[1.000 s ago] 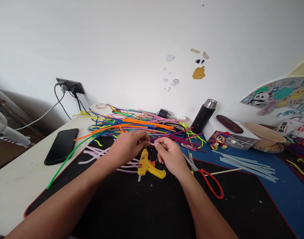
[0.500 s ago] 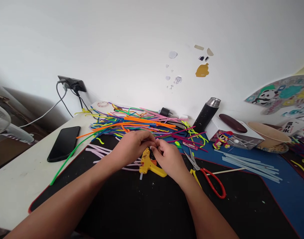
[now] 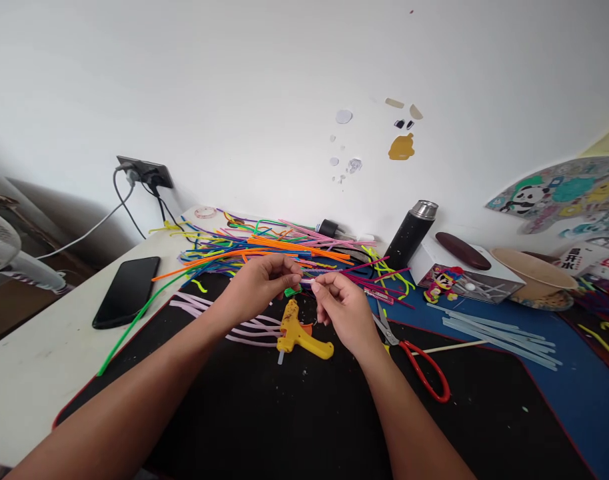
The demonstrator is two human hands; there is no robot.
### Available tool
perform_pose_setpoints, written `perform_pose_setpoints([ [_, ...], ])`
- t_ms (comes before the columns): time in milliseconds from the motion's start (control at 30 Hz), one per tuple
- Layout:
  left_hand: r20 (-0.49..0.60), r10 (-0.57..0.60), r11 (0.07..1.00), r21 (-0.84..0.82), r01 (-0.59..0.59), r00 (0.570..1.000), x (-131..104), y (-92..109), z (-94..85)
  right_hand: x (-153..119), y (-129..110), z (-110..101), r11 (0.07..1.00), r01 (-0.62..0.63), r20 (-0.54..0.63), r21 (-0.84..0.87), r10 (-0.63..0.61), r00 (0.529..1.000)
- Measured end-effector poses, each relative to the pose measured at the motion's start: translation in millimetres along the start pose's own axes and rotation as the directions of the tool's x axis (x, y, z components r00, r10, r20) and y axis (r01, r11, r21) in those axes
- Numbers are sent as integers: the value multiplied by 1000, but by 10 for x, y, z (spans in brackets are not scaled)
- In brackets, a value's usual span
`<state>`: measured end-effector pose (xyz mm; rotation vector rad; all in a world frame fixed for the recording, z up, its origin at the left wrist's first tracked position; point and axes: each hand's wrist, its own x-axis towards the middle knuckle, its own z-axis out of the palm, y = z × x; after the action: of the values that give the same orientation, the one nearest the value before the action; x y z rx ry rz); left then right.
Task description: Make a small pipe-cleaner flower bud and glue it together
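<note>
My left hand (image 3: pixel 257 287) and my right hand (image 3: pixel 343 305) are raised above the black mat, a small gap between their fingertips. A short pale lilac piece (image 3: pixel 307 281) spans that gap, its right end pinched by my right thumb and fingers. My left fingers are also pinched together at its other side; whether they grip it is too small to tell. Just below lies a yellow glue gun (image 3: pixel 297 333) with a clear stick at its rear. Something small and green (image 3: pixel 292 292) shows behind the nozzle. Lilac pipe cleaners (image 3: pixel 249 328) lie left of the gun.
Many coloured pipe cleaners (image 3: pixel 274 243) cover the table's back. A phone (image 3: pixel 126 292) lies left; red-handled scissors (image 3: pixel 424 370) are right of my right hand. A black flask (image 3: pixel 410 237), a box (image 3: pixel 504 290) with a toy figure (image 3: pixel 443 285), and glue sticks (image 3: pixel 504 339) stand or lie further right.
My hands, earlier touching at the fingertips, have moved apart, and the pale lilac piece now shows between them. More of the glue gun is visible.
</note>
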<state>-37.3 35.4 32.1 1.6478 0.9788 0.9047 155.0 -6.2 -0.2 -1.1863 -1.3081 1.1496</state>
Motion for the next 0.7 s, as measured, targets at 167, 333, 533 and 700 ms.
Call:
perform_pose_setpoints([
  [167,37,-7,999,43,5,999,-16,-9,5,-6,-10,-1,1000,4,-2,13,-4,1000],
  [333,44,22,991,130,-27,999,-30,4,-6,-10,-28,-2,1000,11,-2,7,-11,1000],
  [533,81,26,988,148,-38,996,-40,24,-5,-12,-28,0,1000,16,-1,-1,-16,1000],
  [700,96,20,985,167,-35,995,-46,16,1,-9,-18,-1,1000,19,0,-3,-19,1000],
])
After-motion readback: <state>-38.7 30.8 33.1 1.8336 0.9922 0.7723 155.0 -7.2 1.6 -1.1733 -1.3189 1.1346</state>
